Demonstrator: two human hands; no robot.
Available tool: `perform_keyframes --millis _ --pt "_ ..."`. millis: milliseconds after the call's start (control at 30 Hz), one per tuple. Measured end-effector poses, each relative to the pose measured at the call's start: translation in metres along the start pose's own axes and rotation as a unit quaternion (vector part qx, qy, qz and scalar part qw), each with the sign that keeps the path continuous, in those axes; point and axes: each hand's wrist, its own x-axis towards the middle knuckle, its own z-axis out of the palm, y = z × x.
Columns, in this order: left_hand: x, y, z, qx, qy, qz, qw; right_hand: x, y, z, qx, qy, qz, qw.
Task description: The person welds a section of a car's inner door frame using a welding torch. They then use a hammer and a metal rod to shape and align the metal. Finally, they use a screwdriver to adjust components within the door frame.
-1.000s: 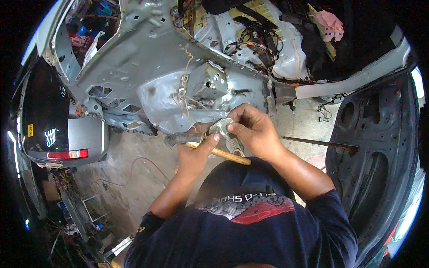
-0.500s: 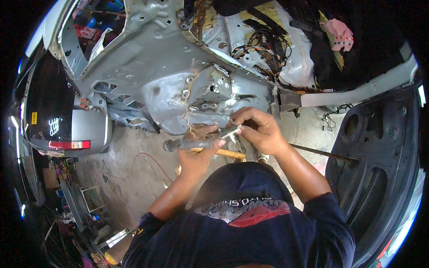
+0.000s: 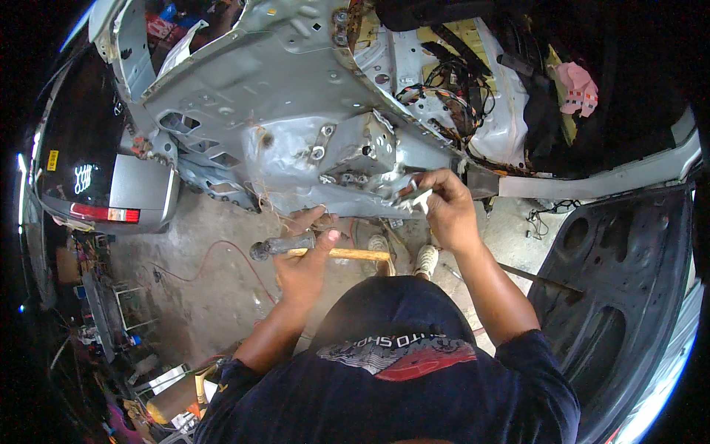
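My left hand [image 3: 302,268] is closed on a hammer with a dark metal head and a pale wooden handle [image 3: 359,254]. The hammer lies crosswise, its head [image 3: 281,246] pointing left and the thumb pressed over it. Beyond those fingers hang thin brownish strands [image 3: 271,210], close to the metal. My right hand [image 3: 452,214] pinches a small whitish piece [image 3: 420,200] between thumb and fingers; its exact kind cannot be made out. That hand is at the near edge of a bare grey car body panel [image 3: 288,159]; whether it touches the metal cannot be told.
A dark car door [image 3: 614,311] stands at the right, with a thin rod [image 3: 540,277] reaching toward it. Loose wiring [image 3: 458,96] lies inside the body. Another vehicle's rear [image 3: 140,189] is at the left. A thin red hose [image 3: 214,248] crosses the concrete floor.
My hands have parted: the left moved slightly left and nearer with the hammer, the right moved right and away with the whitish piece. The view has shifted a little.
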Motion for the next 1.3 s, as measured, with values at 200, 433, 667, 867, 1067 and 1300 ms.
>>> perform_keyframes --millis 200,433,667,867,1067,1300 --pt "-0.004 -0.019 -0.016 0.003 0.024 -0.023 0.999 0.051 0.026 -0.024 0.192 0.018 0.139 0.971" --pt "-0.016 -0.021 -0.028 0.025 0.053 -0.068 0.996 0.068 0.027 -0.028 0.299 -0.089 0.168 0.935" --pt "-0.018 -0.021 -0.037 0.027 0.059 -0.088 0.994 0.051 0.012 -0.012 0.432 -0.249 0.124 0.858" --pt "-0.016 -0.024 -0.037 0.026 0.051 -0.091 0.994 0.048 0.0 -0.008 0.428 -0.289 0.115 0.849" --pt "-0.016 -0.023 -0.036 0.021 0.045 -0.101 0.994 0.04 -0.011 -0.002 0.433 -0.258 0.12 0.855" --pt "-0.018 -0.023 -0.041 0.058 0.037 -0.069 0.995 0.039 -0.003 -0.012 0.441 -0.253 0.121 0.853"
